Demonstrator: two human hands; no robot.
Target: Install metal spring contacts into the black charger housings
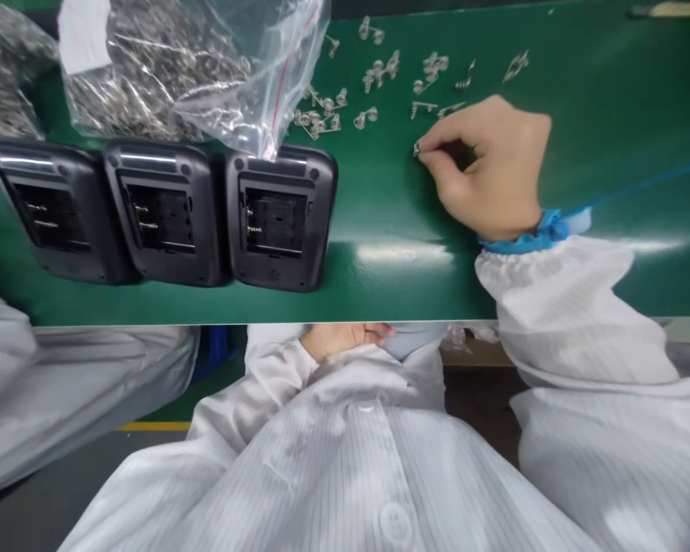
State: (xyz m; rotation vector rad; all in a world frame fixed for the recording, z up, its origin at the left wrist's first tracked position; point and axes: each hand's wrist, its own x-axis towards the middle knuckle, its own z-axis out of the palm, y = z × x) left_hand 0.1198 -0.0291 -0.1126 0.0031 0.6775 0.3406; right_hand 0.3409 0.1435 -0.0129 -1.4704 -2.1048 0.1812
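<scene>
My right hand (488, 169) is over the green table, thumb and forefinger pinched on a small metal battery spring (417, 149). Just beyond it lie more loose springs, among them a spring pair (366, 116) and a single spring (516, 67). Below the table edge, my left hand (342, 339) rests at my lap with its fingers loosely extended and nothing visible in them. To the left stand three black plastic housings in a row, battery bays facing up: the nearest housing (281, 268), the middle housing (172, 264) and the far-left housing (86, 264). Springs show inside each bay.
A clear zip bag (166, 73) full of springs lies behind the housings, its open end touching the nearest one. Another bag of springs (3, 73) is at the far left. A blue wrist strap (529, 234) trails a cord rightward. A neighbour's pale sleeve (92, 383) shows lower left.
</scene>
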